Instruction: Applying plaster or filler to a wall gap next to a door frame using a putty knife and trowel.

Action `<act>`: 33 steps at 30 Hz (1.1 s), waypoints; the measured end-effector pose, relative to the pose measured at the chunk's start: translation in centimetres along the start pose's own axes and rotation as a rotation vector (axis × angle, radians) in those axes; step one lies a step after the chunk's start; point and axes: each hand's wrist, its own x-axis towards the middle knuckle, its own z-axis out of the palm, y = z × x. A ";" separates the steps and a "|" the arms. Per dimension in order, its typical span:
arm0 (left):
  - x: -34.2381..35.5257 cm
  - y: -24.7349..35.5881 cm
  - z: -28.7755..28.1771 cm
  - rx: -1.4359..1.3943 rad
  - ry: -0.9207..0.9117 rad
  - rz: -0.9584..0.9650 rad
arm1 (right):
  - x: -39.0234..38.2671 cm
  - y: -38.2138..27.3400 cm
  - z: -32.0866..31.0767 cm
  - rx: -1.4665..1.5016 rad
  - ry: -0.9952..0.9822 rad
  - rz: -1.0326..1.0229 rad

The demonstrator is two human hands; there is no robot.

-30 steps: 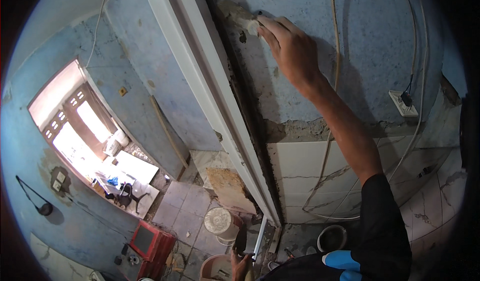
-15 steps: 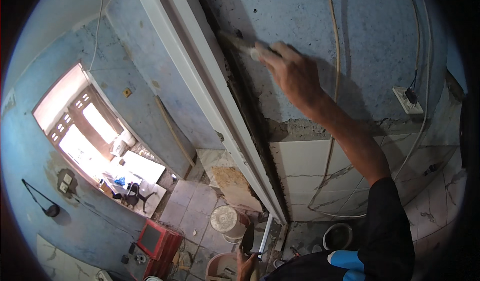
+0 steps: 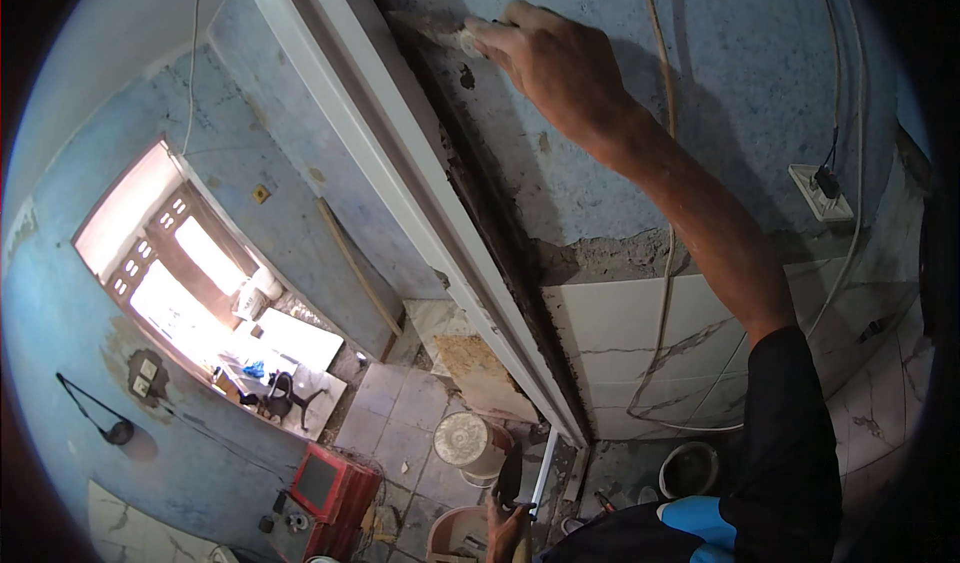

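Note:
My right hand is raised at the upper middle, its fingers closed round a flat, tan-grey hand tool. The tool's end lies at the dark, rough gap between the white door frame and the blue wall. Whether it is a brush or a scraper I cannot make out. Low in the picture, my left hand is closed on a trowel, whose dark blade points up. Below the trowel stands a pinkish tub, partly hidden by that hand.
A white bucket stands on the tiled floor beside a leaning board. A red box-like thing is at lower left. A loose cable hangs down the wall right of the frame, near a socket. A round basin sits at lower right.
My right hand has moved up and slightly left along the frame with its tool. My left hand still holds the trowel. The whole view has shifted a little.

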 end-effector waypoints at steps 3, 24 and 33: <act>-0.3 0.3 0.4 0.062 0.024 -0.001 | -2.9 -0.7 -0.1 0.061 -0.066 0.029; -1.5 2.9 2.3 0.130 0.005 -0.002 | -14.4 -8.3 2.5 0.328 0.089 0.499; -3.3 4.0 2.1 0.208 0.073 -0.061 | -14.1 -9.7 6.1 0.353 0.216 0.522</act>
